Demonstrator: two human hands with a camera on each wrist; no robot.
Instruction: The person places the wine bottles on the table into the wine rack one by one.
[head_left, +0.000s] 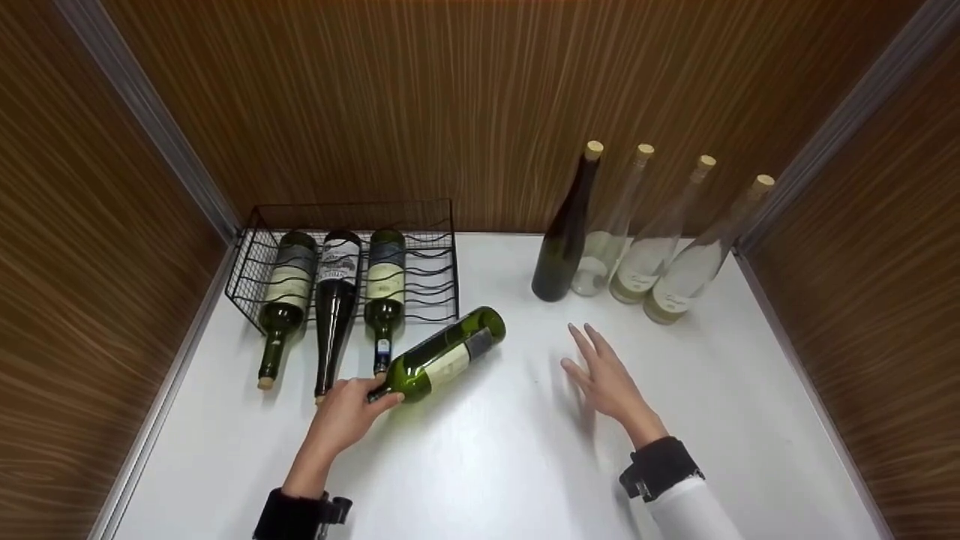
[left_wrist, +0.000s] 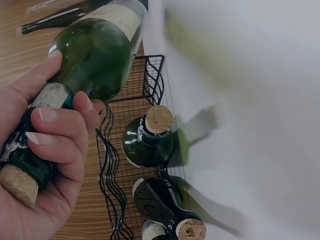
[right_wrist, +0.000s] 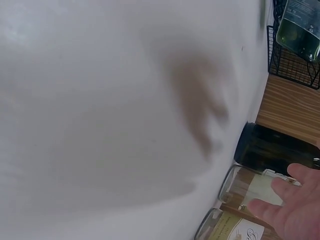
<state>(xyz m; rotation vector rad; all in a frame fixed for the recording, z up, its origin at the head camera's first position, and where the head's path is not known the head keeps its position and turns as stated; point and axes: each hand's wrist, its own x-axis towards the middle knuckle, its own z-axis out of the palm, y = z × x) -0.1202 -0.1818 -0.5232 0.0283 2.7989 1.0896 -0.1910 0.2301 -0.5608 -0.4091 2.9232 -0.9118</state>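
My left hand [head_left: 346, 411] grips a green wine bottle [head_left: 442, 358] by its neck. The bottle slants with its base up and to the right, in front of a black wire rack [head_left: 456, 277]. Fingers wrap the neck in the left wrist view, and the cork [left_wrist: 19, 185] shows below them. Three bottles lie side by side in the rack, necks toward me: a green one [head_left: 287, 289], a dark one [head_left: 335, 307] and another green one [head_left: 385, 281]. My right hand [head_left: 611, 386] hovers over the white table with fingers spread, holding nothing.
At the back right stand a dark corked bottle [head_left: 562, 247] and three clear corked bottles, the rightmost clear bottle [head_left: 690, 274] closest to the right wall [head_left: 862, 262]. Wood-grain panels [head_left: 345, 105] enclose the white tabletop [head_left: 480, 465] at the back and sides.
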